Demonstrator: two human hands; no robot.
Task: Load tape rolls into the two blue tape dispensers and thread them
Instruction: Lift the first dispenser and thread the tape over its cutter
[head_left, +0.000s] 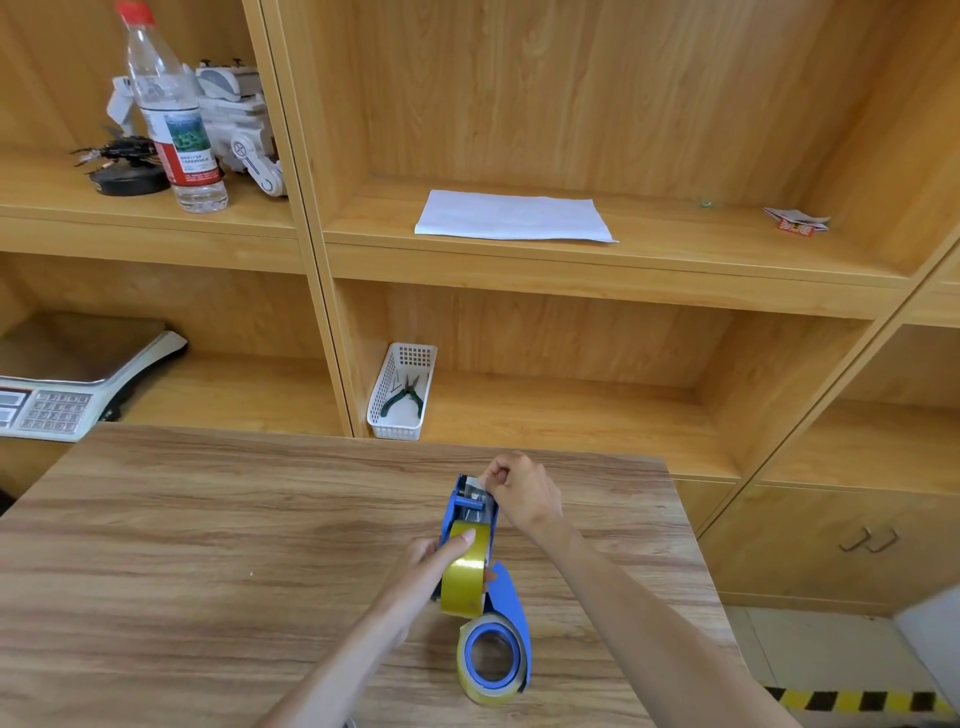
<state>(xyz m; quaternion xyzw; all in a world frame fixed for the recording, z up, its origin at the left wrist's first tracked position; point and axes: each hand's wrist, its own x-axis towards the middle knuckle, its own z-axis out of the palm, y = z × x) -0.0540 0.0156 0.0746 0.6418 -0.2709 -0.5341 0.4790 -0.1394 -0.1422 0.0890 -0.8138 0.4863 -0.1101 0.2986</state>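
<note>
A blue tape dispenser (457, 512) stands upright on the wooden table (208, 545), with a yellow tape roll (467, 571) seated in it. My left hand (436, 558) grips the dispenser and roll from the left, thumb lying on top of the roll. My right hand (519, 491) pinches the tape's free end at the dispenser's far head. In front of it, closer to me, lies a second blue dispenser (514, 613) on its side with a yellow roll (488, 660) on its blue hub.
Wooden shelves rise behind the table. A white basket (384, 400) with green pliers sits on the low shelf, a weighing scale (57, 395) at left. Higher up are a sheet of paper (511, 215), a water bottle (174, 119) and a white toy robot.
</note>
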